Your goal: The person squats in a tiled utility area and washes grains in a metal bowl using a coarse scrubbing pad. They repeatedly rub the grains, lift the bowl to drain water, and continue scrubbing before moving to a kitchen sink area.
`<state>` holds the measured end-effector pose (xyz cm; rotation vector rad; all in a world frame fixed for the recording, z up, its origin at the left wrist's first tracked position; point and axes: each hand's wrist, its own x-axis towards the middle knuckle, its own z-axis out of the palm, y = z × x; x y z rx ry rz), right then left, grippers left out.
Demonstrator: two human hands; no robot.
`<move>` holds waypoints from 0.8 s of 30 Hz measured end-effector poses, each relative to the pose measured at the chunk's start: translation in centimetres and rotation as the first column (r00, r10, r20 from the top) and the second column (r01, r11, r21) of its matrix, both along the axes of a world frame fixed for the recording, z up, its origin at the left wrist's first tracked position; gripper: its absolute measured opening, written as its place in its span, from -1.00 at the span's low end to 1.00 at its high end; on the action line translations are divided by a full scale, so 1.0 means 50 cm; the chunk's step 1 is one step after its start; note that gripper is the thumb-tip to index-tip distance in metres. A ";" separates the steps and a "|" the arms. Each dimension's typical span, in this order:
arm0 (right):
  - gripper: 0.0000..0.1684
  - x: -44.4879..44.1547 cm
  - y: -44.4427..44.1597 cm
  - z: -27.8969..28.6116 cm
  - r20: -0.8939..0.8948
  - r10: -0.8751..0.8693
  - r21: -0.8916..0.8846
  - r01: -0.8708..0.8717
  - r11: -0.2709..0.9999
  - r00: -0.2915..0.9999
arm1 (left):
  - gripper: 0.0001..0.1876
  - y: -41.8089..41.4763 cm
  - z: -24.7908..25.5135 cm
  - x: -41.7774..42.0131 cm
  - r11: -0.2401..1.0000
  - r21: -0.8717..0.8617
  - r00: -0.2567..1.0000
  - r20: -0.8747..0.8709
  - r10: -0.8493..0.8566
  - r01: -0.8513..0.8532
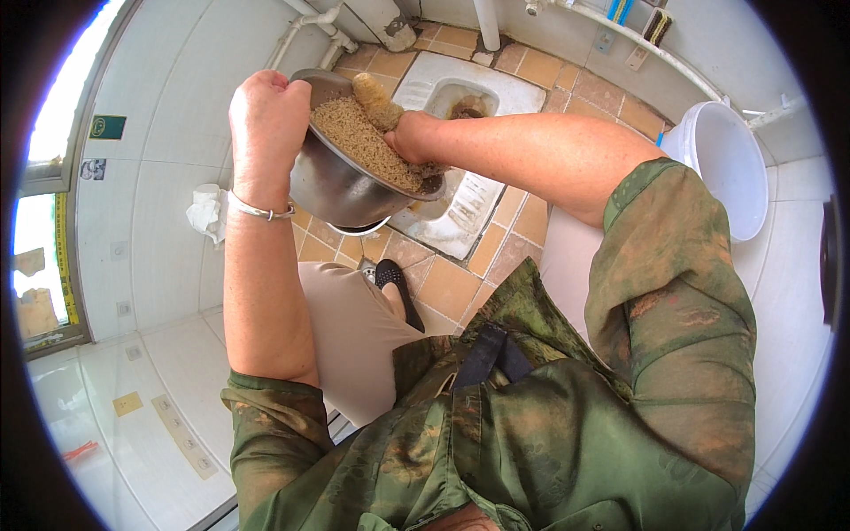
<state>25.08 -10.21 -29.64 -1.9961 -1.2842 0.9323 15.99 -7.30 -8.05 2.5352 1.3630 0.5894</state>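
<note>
A stainless steel basin [345, 189] tilts to the right over the floor, its rim gripped at the left by my left hand [269, 109]. Brown, grainy material [355, 139] covers much of its inside. My right hand [417, 136] reaches into the basin, closed around what looks like a loofah sponge [377, 99]. One rounded end of the sponge sticks out beyond the hand, and my fingers are mostly hidden. Behind and to the right of the basin, a white squat toilet [524, 93] is set in the floor, with brown stains in its bowl.
Below the basin shows the white rim of another vessel [362, 231]. A white plastic bucket [730, 172] stands at the right. Pipes [488, 26] run along the back wall. My black shoe [396, 292] rests on the brown tiled floor [448, 289]. White paper [207, 212] hangs at the left wall.
</note>
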 end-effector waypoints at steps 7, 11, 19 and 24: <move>-0.37 0.002 -0.006 0.015 0.008 0.040 -0.022 -0.040 0.999 0.999 | -0.72 0.006 -0.001 -0.002 1.000 0.022 1.000 -0.011 -0.009 0.009; -0.36 0.002 -0.009 0.016 -0.005 0.030 -0.020 -0.030 0.999 1.000 | -0.72 0.009 -0.004 -0.003 0.999 0.039 1.000 -0.006 -0.022 0.022; -0.38 0.000 0.001 0.001 0.007 0.007 -0.041 -0.007 0.999 1.000 | -0.71 0.000 0.000 0.000 1.000 0.026 1.000 -0.022 -0.008 0.009; -0.40 -0.005 0.013 -0.011 0.037 0.031 -0.041 -0.030 0.999 0.999 | -0.71 -0.002 0.001 0.000 0.999 0.038 1.000 -0.023 -0.011 0.012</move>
